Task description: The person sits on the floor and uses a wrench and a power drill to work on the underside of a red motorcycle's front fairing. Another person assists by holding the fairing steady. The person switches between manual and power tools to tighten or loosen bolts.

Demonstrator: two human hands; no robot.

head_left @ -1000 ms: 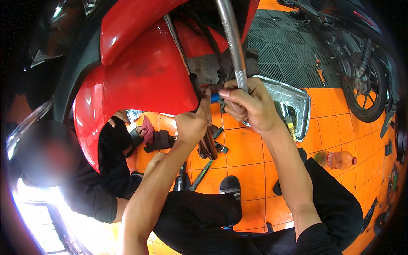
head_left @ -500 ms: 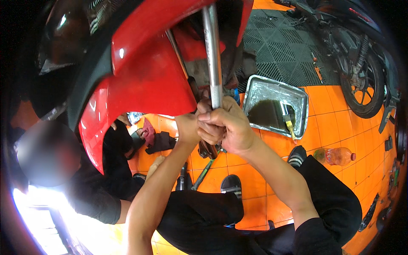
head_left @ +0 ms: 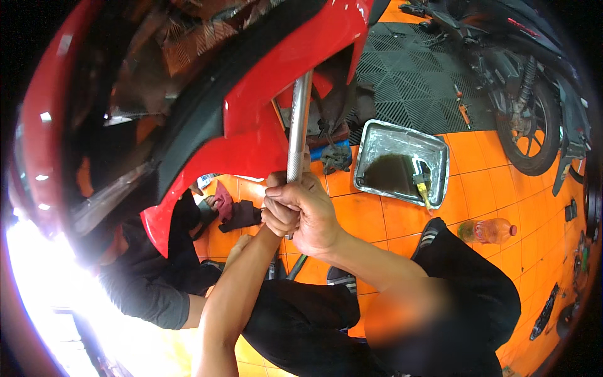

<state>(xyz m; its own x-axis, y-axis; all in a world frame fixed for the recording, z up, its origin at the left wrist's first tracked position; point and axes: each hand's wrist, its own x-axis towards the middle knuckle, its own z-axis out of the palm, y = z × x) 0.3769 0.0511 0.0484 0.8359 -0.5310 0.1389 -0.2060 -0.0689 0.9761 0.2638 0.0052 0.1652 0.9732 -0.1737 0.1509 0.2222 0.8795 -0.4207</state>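
Observation:
A long silver bar with a knurled grip (head_left: 300, 125), like a large wrench handle, slants down from beneath the red motorcycle bodywork (head_left: 251, 147). My right hand (head_left: 314, 213) is closed around its lower end, thumb across the front. My left hand (head_left: 275, 180) is partly hidden behind the right one, its fingers also wrapped at the grip. The bar's upper end disappears behind the bodywork. Just right of the hands, a grey rag (head_left: 336, 157) lies near something blue.
A tray of dark liquid (head_left: 402, 166) holds a yellow-handled brush (head_left: 422, 187). Beyond are a plastic bottle (head_left: 487, 230), an orange-handled tool (head_left: 463, 113) and another motorcycle's wheel (head_left: 532, 135). Close on my left, a co-worker's sleeve (head_left: 151, 305) and hand (head_left: 235, 250) show beside my left forearm.
Both hands and the bar's grip end have shifted left in the picture, still together. The view has also moved, with more of the motorcycle's front showing at upper left.

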